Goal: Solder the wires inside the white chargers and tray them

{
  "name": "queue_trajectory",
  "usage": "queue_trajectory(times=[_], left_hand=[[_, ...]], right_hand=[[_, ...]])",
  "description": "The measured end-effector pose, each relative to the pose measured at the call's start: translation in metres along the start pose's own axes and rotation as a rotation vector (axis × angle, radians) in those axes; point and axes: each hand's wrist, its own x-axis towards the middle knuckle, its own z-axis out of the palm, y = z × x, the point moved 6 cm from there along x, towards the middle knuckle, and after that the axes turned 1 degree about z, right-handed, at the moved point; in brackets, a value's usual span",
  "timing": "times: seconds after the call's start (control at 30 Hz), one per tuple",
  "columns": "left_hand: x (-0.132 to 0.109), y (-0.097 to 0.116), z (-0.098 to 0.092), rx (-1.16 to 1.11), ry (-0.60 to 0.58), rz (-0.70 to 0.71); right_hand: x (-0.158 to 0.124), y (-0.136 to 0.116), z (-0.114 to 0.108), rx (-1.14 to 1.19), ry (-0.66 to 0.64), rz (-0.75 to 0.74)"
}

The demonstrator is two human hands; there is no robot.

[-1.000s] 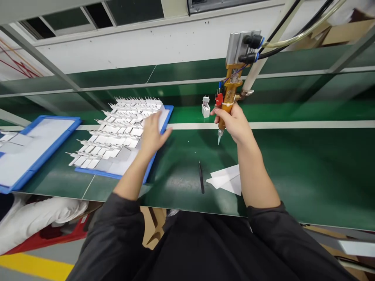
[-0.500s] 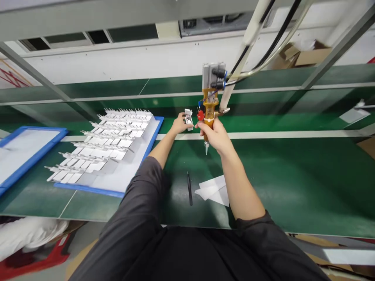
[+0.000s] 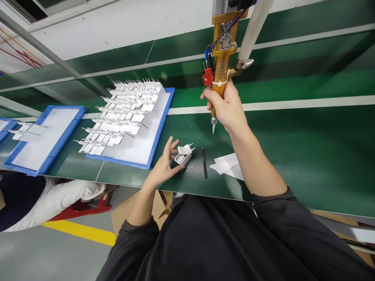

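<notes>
My right hand (image 3: 227,107) is wrapped round a gold hanging dispenser tool (image 3: 220,70), its pointed tip a little above the green belt. My left hand (image 3: 164,164) rests near the belt's front edge. Its fingertips hold a small white plug part (image 3: 184,153) with metal prongs down on the belt. The tool's tip hangs above and to the right of that part. Black tweezers (image 3: 204,162) lie just right of the part.
A blue tray (image 3: 159,132) with rows of several white plug parts sits left of my hands. A second blue tray (image 3: 47,136) lies further left. White folded paper (image 3: 227,164) lies by my right forearm. Hoses run up from the tool.
My left hand took the white plug part from the far side of the belt and brought it down to the near edge. My right hand kept its hold on the tool.
</notes>
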Motion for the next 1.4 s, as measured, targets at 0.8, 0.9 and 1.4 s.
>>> queue_trajectory(times=[0.8, 0.9, 1.4], left_hand=[[-0.009, 0.025, 0.036, 0.027, 0.355, -0.254], [-0.009, 0.032, 0.030, 0.046, 0.381, -0.201], [-0.007, 0.044, 0.016, 0.069, 0.401, -0.180]], right_hand=[[-0.081, -0.038, 0.061, -0.160, -0.041, -0.142], [-0.081, -0.036, 0.062, -0.197, -0.074, -0.125], [-0.083, -0.037, 0.065, -0.224, -0.051, -0.348]])
